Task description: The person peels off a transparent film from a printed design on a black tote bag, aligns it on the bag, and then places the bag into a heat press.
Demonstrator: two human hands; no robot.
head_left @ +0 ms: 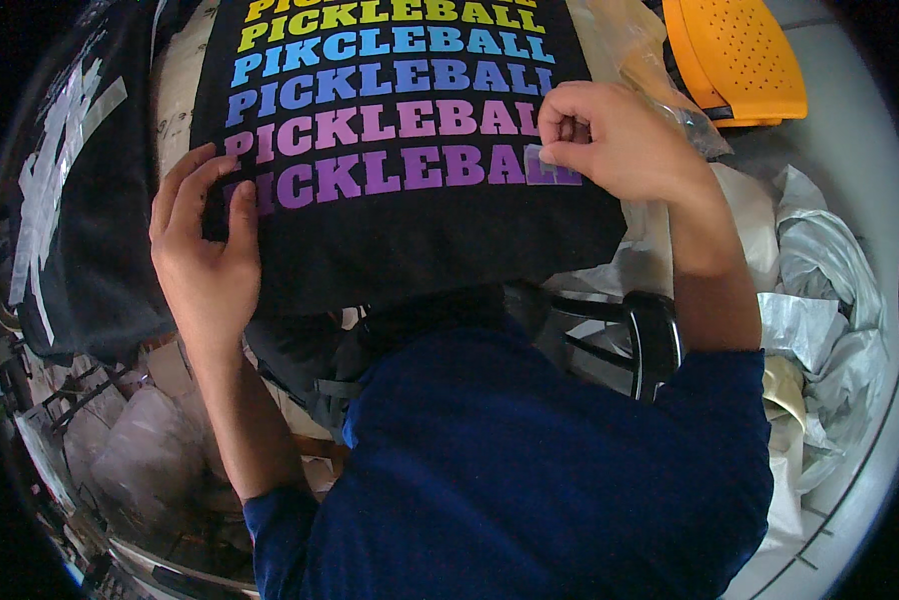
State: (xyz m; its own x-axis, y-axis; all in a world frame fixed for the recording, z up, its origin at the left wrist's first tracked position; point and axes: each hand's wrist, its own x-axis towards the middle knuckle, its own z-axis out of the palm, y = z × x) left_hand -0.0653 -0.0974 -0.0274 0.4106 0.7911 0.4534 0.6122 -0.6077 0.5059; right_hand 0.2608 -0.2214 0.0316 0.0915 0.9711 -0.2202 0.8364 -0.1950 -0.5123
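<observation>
A black cloth panel (420, 235) lies flat in front of me, printed with several rows of coloured block lettering, from yellow-green at the top to purple at the bottom. My right hand (635, 145) is over its right side, thumb and index finger pinching a small clear piece of tape (555, 172). That tape rests over the right end of the purple row. At the left edge of the cloth, my left hand (208, 250) lies with its fingers apart, fingertips touching the fabric beside the lowest rows. It holds nothing.
Black fabric (110, 250) with clear tape strips (60, 200) stuck on it hangs at the left. An orange perforated plastic piece (740, 60) stands at the far right. Crumpled plastic bags (830, 270) lie on the right, near a black armrest (653, 345). More bags (150, 440) fill the lower left.
</observation>
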